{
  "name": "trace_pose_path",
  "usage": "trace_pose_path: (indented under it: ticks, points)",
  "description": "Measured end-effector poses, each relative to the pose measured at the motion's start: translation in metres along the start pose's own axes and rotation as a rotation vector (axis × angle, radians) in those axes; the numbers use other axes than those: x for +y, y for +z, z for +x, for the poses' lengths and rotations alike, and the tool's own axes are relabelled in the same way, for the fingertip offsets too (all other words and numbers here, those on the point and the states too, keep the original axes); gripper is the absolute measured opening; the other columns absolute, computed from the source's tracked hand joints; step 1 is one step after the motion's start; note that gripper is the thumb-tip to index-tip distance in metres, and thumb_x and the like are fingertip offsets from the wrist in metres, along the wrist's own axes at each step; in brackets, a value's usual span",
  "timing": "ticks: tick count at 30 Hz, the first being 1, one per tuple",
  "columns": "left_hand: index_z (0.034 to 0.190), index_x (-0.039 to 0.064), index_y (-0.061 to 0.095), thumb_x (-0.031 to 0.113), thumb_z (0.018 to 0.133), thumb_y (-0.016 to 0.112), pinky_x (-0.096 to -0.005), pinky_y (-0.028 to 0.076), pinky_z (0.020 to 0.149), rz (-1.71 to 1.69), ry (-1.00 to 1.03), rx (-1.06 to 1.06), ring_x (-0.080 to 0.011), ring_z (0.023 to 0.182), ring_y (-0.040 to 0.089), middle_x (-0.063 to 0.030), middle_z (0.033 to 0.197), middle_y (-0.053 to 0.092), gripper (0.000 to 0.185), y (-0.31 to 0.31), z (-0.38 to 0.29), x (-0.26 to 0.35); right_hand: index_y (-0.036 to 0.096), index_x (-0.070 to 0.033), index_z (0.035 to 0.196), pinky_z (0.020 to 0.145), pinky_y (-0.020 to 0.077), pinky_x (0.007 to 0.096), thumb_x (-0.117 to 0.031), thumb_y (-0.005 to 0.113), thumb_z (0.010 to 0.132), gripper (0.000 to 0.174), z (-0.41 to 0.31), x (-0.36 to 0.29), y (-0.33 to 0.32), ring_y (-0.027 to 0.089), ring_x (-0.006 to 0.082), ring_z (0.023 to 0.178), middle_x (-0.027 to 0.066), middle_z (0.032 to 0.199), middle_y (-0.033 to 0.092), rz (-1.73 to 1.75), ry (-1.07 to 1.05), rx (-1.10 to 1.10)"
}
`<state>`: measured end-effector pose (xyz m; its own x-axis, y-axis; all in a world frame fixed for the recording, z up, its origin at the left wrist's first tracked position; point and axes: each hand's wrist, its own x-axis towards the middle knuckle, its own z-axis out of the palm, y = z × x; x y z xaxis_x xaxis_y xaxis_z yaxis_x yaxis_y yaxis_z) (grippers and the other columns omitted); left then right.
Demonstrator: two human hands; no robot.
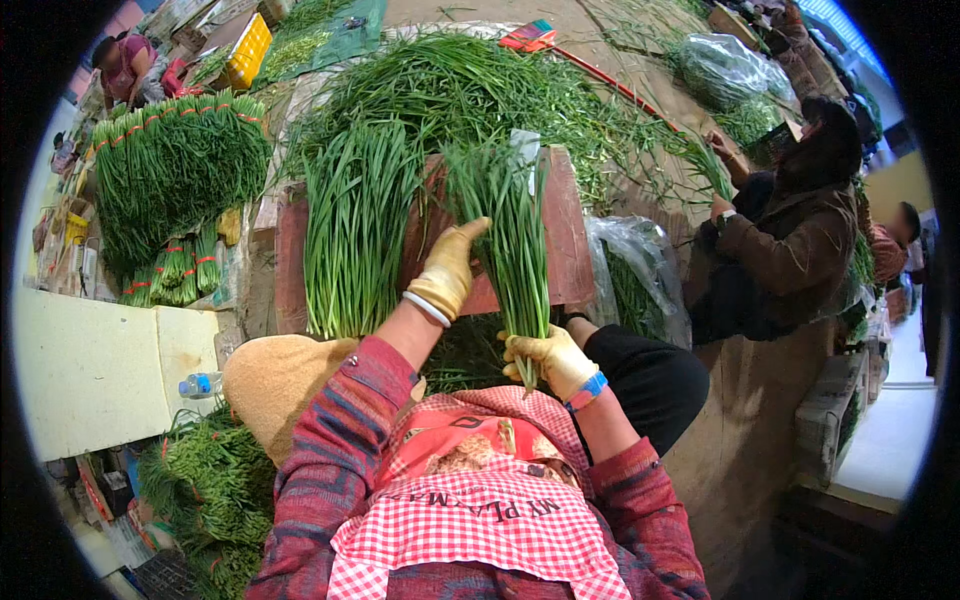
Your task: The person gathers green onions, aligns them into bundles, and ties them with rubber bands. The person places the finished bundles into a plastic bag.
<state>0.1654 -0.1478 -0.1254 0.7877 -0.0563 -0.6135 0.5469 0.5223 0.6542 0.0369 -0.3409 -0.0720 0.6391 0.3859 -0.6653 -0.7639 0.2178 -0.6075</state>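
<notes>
In a cream glove, my right hand [551,358] grips the pale stem ends of a bunch of long green Chinese chives [517,255], whose leaves point away from me. My left hand [450,266], gloved too, lies beside the bunch's left side with the thumb stretched toward it; whether it presses on the leaves I cannot tell. A second, wider pile of chives [356,240] lies left of my left hand on a reddish board [566,247]. Behind the board spreads a large loose heap of chives [450,90].
Banded chive bundles [184,157] stand at the left; more bundles [217,495] lie lower left near a water bottle [196,386]. A broom [615,86] lies beyond the heap. At the right, beside a plastic bag of greens [637,277], a co-worker [787,232] holds chives.
</notes>
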Motion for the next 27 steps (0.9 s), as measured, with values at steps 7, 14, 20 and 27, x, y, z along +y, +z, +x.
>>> trace_pose_path:
  ticks: [7, 14, 20, 27]
  points:
    - [0.140, 0.000, 0.050, 0.018, 0.095, 0.067, -0.0424, 0.040, 0.109, 0.169, 0.084, 0.245, -0.0288, 0.135, 0.047, -0.0134, 0.147, 0.051, 0.052, -0.022, -0.014, -0.005, 0.062, 0.002, 0.109, 0.058, 0.0579, 0.0317, -0.015, 0.073, 0.088, 0.029, -0.002, -0.028, -0.078, 0.068, 0.0190, 0.065, 0.0100, 0.086, 0.070, -0.570, -0.082, 0.293]
    - [0.119, 0.003, 0.062, 0.001, 0.079, 0.065, -0.0457, 0.047, 0.100, 1.026, 1.317, -0.267, -0.0340, 0.109, 0.062, -0.0145, 0.116, 0.065, 0.040, 0.011, -0.069, -0.037, 0.062, 0.003, 0.105, 0.057, 0.0597, 0.0320, -0.005, 0.069, 0.089, 0.019, -0.037, -0.091, -0.041, 0.067, 0.0186, 0.066, 0.0101, 0.084, 0.068, -0.651, 0.051, 0.174]
    - [0.123, 0.007, 0.063, 0.015, 0.078, 0.071, -0.0516, 0.035, 0.115, 1.676, 1.264, -0.413, -0.0314, 0.128, 0.052, -0.0119, 0.129, 0.060, 0.047, 0.000, -0.040, -0.032, 0.062, 0.002, 0.108, 0.057, 0.0586, 0.0300, -0.012, 0.069, 0.090, 0.024, -0.077, -0.093, -0.022, 0.068, 0.0177, 0.064, 0.0093, 0.084, 0.068, -0.695, 0.194, 0.181]
    - [0.133, 0.009, 0.061, 0.030, 0.087, 0.065, -0.0466, 0.034, 0.114, 1.999, 0.492, -0.070, -0.0292, 0.136, 0.047, -0.0125, 0.141, 0.055, 0.051, -0.073, 0.007, -0.022, 0.061, 0.004, 0.111, 0.059, 0.0599, 0.0306, -0.010, 0.070, 0.088, 0.029, -0.154, -0.153, -0.017, 0.068, 0.0188, 0.064, 0.0126, 0.084, 0.068, -0.544, -0.070, 0.225]
